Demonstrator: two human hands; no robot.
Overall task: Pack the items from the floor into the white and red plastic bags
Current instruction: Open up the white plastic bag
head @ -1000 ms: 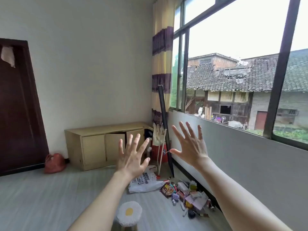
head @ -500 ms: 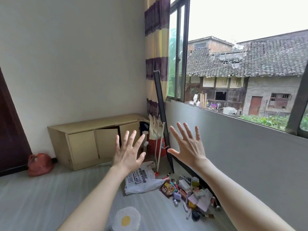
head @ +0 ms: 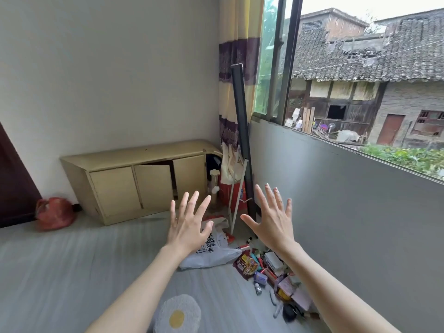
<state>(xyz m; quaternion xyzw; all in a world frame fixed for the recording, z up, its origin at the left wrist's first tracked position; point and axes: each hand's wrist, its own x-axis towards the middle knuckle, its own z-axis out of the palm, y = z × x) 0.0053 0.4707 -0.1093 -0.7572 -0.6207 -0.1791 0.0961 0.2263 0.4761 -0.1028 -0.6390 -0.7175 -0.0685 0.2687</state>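
View has tilted down; left hand (head: 186, 233), fingers spread wide, hides white bag (head: 211, 254) partly

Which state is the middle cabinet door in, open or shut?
Open, slightly. The middle door of the cabinet swings out at its right edge, showing a dark gap; the doors either side sit flush.

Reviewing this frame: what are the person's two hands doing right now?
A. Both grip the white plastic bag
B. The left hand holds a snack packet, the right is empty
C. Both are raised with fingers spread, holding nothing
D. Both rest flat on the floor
C. The left hand and right hand are held up in the air with fingers spread and empty, above the white plastic bag and the pile of items on the floor.
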